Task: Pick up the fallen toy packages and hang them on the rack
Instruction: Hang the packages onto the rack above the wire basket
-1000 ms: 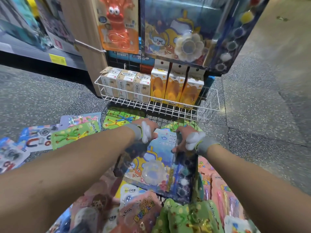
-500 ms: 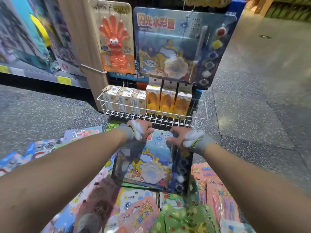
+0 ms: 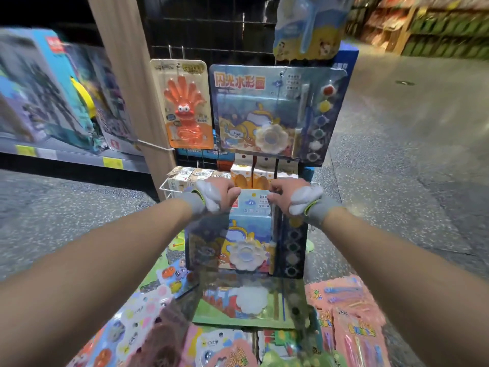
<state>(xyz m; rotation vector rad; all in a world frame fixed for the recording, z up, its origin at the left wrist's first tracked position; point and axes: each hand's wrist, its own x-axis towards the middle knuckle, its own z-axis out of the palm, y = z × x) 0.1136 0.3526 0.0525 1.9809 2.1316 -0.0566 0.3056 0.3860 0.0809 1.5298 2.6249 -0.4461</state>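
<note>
Left hand (image 3: 221,193) and right hand (image 3: 287,196) gripping top corners of paint kit (image 3: 246,242), holding it upright below rack (image 3: 211,35), packages (image 3: 349,313) lying on floor (image 3: 397,181)

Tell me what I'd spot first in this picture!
Two hands, the left hand and right hand, grip the top of a blue paint-set package in the middle. Right above, a matching package hangs on the rack beside an orange hand-shaped toy. Colourful packages lie on the floor below.
</note>
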